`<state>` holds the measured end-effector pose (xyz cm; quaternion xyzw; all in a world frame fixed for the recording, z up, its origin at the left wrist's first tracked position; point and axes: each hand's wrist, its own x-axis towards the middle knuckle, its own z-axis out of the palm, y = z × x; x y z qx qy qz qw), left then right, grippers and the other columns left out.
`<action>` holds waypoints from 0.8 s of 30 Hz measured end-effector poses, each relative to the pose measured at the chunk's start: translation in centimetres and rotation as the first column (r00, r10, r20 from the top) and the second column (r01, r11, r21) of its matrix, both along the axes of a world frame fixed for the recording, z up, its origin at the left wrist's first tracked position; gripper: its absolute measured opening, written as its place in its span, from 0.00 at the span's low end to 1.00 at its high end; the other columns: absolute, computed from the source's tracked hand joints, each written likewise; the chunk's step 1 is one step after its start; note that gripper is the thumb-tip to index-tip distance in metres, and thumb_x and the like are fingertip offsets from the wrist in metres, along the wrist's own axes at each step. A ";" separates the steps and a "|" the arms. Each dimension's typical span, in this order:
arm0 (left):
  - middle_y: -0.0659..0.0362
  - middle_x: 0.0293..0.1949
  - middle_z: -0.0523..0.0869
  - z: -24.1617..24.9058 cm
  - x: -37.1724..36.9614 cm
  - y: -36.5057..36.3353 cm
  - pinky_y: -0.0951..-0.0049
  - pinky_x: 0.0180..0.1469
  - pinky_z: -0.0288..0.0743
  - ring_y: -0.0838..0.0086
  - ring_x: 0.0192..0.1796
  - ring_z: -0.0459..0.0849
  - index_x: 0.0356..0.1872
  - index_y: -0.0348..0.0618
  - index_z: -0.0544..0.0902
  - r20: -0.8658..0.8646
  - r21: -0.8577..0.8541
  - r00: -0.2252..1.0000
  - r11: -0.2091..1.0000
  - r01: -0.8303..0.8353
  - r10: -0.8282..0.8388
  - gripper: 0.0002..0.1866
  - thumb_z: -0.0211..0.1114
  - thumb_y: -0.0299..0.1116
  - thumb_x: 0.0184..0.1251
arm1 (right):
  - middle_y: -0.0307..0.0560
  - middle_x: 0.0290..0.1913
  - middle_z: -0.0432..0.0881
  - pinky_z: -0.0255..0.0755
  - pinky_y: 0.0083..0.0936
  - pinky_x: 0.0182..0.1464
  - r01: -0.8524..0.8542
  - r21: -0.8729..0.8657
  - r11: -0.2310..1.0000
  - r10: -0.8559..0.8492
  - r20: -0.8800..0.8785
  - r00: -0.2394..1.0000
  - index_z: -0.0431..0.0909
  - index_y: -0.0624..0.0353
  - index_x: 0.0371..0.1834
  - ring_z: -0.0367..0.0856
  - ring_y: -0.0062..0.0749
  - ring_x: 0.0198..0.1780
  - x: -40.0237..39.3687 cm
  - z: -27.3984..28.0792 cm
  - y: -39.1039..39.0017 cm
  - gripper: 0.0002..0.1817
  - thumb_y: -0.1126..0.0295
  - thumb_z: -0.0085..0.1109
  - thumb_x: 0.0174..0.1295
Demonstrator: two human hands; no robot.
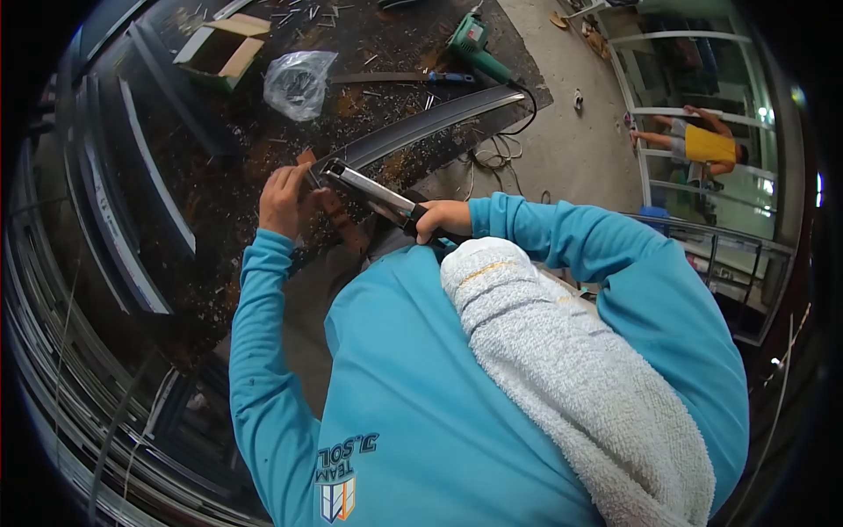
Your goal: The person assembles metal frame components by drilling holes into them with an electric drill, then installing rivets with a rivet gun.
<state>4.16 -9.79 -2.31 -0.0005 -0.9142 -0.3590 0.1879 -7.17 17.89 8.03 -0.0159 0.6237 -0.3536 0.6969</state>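
My right hand point(443, 220) is closed around the black end of a long silver-and-black piece point(373, 189), held close to my body. I cannot make out whether it is a hand tool or a metal bar. Its far end lies near the end of a dark metal profile point(430, 123) with a pale edge. My left hand point(281, 200) is at that near end, fingers curled, apparently gripping the profile; its thumb side is partly hidden. Just beside it a reddish-brown strip point(338, 215) sticks out toward me.
The dark worktable point(237, 189) is strewn with metal shavings. On it are an open cardboard box point(224, 48), a clear plastic bag point(299, 83), a blue-handled saw point(448, 77) and a green corded power tool point(479, 51). Metal profiles point(114, 220) lie left. A person in yellow point(709, 145) is beyond.
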 end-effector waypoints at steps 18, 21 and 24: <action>0.49 0.48 0.83 1.0 -1.2 -0.4 0.59 0.53 0.77 0.53 0.51 0.82 0.52 0.40 0.79 0.077 -0.027 0.991 0.993 0.115 -0.112 0.29 0.80 0.30 0.44 | 0.57 0.36 0.84 0.73 0.38 0.44 -0.357 0.044 0.933 0.309 -0.603 0.735 0.80 0.66 0.41 0.83 0.47 0.40 1.0 -3.4 1.4 0.21 0.61 0.65 0.47; 0.49 0.46 0.82 1.1 -1.2 -0.1 0.58 0.53 0.76 0.53 0.50 0.81 0.49 0.38 0.80 0.087 -0.034 0.993 0.996 0.085 -0.081 0.28 0.80 0.36 0.45 | 0.58 0.39 0.83 0.74 0.39 0.47 -0.323 -0.131 0.937 0.151 -0.681 0.716 0.79 0.66 0.43 0.82 0.49 0.42 -0.6 -2.4 1.2 0.22 0.61 0.64 0.50; 0.49 0.46 0.82 0.7 -1.0 0.1 0.59 0.52 0.77 0.53 0.50 0.81 0.50 0.38 0.79 0.091 -0.047 0.995 0.998 0.051 -0.046 0.29 0.80 0.35 0.45 | 0.59 0.45 0.80 0.74 0.40 0.53 -0.393 -0.145 0.908 0.151 -0.761 0.631 0.76 0.64 0.52 0.81 0.52 0.48 -3.4 1.7 2.6 0.25 0.60 0.63 0.53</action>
